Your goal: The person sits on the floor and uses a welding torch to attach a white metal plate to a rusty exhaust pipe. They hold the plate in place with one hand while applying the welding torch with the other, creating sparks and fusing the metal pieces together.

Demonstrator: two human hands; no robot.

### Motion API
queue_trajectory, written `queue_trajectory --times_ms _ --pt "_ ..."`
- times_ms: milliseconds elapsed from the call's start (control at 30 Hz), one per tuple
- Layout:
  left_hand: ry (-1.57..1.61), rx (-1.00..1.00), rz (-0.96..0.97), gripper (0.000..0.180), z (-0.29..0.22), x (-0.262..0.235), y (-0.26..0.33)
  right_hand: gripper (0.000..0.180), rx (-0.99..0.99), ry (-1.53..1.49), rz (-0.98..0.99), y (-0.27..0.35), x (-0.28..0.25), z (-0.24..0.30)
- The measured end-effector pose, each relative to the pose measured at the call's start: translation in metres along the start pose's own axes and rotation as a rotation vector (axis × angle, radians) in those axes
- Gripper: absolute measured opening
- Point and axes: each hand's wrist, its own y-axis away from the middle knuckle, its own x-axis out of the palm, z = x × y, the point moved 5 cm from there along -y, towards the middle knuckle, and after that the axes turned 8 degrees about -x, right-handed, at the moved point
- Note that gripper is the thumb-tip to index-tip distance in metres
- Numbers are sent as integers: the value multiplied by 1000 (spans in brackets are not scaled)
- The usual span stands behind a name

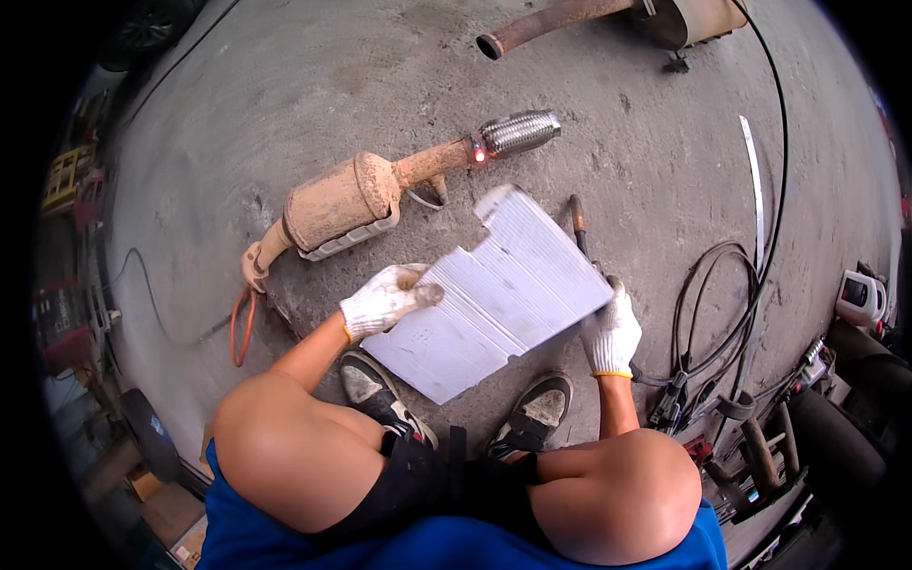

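Note:
A torn piece of pale corrugated cardboard (503, 294) is held between my two gloved hands, above the concrete floor. My left hand (391, 302), in a white knit glove, is closed on its left edge with the thumb on top. At the right corner my right hand (611, 332) grips it, most of the fingers hidden beneath. Beyond the cardboard lies a rusty catalytic converter (342, 206) with a braided flex pipe (518, 133) at its far end. A spot on the joint (479, 152) glows red. Just past the cardboard's right side rests a welding torch (578, 217), partly hidden.
An orange loop (237, 332) lies at the converter's near end. Coiled black cables (708, 294) and a long metal strip (753, 190) are on the right. A rusty muffler (679, 21) with its pipe lies at the far right. A white bottle (860, 299) stands near the right edge.

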Motion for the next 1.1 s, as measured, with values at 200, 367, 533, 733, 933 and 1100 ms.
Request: queue_trajectory --times_ms 200,367,533,733,933,1100 --pt "-77 45 61 52 -2 25 -20 38 -32 -168 -62 -7 -1 -15" --pt "-65 62 12 50 5 16 -11 42 3 -33 -16 -8 -14 6" --pt "7 -4 -23 51 17 15 -6 49 1 -50 11 -9 -1 5" --pt "23 -11 -37 49 26 13 -8 51 1 -33 21 -12 4 11" --pt "-347 109 -198 41 17 5 -10 50 51 7 -38 -20 0 6" --pt "-792 499 -648 31 -18 -17 25 50 72 100 -73 -24 1 -7"
